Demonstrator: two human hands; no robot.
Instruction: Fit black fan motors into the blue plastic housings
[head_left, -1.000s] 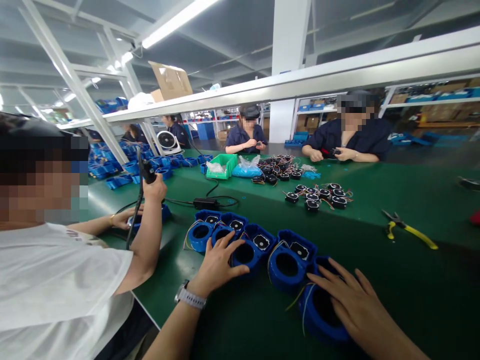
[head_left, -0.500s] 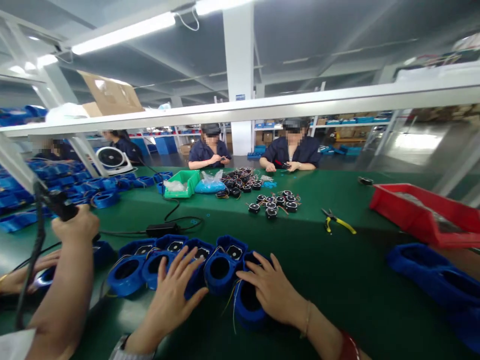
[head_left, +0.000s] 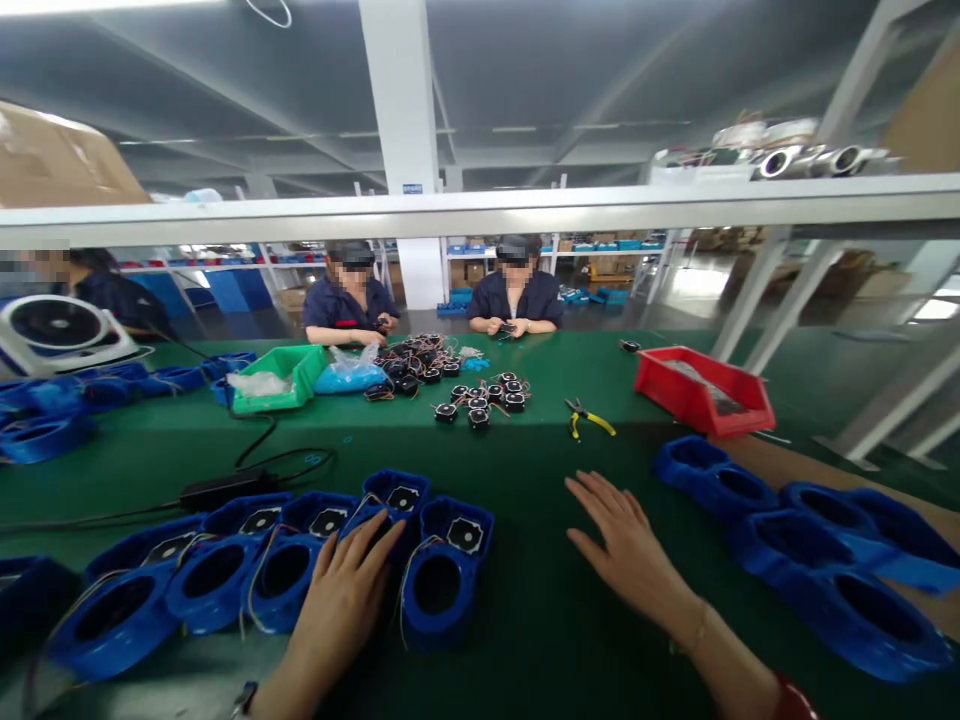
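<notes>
My left hand rests with its fingers stretched over a blue plastic housing, hiding most of that housing's ring. A small black fan with a white-edged frame sits in its upper part. Just to the right lies another blue housing with a fan fitted and thin wires along its side. More such housings stand in a row on the left. Over the green tabletop hovers my right hand, its fingers apart and nothing in it, between that row and the blue housings without visible fans on the right.
Yellow-handled pliers lie ahead of my right hand. Beyond are loose fans, a green bin, a blue-filled bag and a red bin. A black adapter trails cable on the left. Two co-workers sit opposite.
The view has swung to the right. My right hand has left the rightmost fan-fitted housing and moved right, while my left hand has come down on a housing in the row.
</notes>
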